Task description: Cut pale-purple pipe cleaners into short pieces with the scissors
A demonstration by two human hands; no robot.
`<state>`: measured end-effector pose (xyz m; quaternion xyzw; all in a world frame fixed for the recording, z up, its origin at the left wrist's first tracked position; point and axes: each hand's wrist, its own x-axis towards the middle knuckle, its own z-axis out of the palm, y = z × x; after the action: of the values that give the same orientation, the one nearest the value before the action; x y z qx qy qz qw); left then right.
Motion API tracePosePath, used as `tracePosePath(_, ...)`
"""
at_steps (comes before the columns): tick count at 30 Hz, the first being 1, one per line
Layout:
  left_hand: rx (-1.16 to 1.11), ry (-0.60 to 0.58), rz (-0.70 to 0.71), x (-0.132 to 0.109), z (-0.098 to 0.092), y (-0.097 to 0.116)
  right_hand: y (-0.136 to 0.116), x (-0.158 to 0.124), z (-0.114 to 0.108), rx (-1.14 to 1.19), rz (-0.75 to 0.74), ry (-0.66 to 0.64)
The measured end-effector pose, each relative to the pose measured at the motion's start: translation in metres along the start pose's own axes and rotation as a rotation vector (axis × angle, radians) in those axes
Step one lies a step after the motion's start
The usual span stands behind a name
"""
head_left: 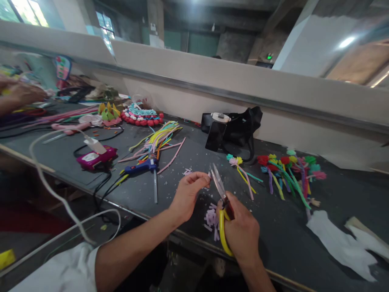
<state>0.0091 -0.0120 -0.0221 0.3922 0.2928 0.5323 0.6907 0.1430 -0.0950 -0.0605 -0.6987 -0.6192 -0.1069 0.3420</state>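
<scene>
My right hand [241, 227] is wrapped round the yellow handles of a pair of scissors [219, 184], whose blades point up and away, slightly apart. Just left of the blade tips, my left hand [193, 190] is closed in a pinch; what it holds is too small to make out. A small pile of lilac strips [212, 219] lies on the dark table below, between my hands. Beyond the scissors is a small flower bunch [237, 161] with coloured stems. Tiny pale scraps are scattered around my hands.
A blue glue gun [141, 166], fuzzy coloured stems [161, 138] and a magenta power strip [97, 157] lie left. A black bag [243, 129] stands behind; fuzzy flowers [284, 162] and white gloves [340, 243] lie right. Another person's hands [22, 93] are far left.
</scene>
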Motion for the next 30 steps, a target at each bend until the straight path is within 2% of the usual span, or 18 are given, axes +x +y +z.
tracePosePath(4, -0.017, 0.031, 0.004, 0.0024, -0.0013, 0.0066, 0.0008, -0.0051, -0.0007, -0.044, -0.046, -0.079)
tracePosePath(11, 0.053, 0.039, 0.013, 0.0020, -0.0023, 0.0074, 0.0014, -0.0071, -0.0017, -0.114, -0.092, -0.034)
tracePosePath(18, 0.063, 0.045, 0.004, 0.0031, -0.0022, 0.0047, -0.0023, -0.0062, -0.0071, -0.087, -0.069, -0.069)
tracePosePath(26, 0.062, 0.021, 0.016, 0.0017, -0.0008, 0.0046, -0.0038, -0.0093, -0.0019, -0.070, -0.101, -0.031)
tracePosePath(30, 0.095, 0.017, 0.029, 0.0011, -0.0001, 0.0044, -0.0029, -0.0078, -0.0001, -0.050, -0.021, 0.000)
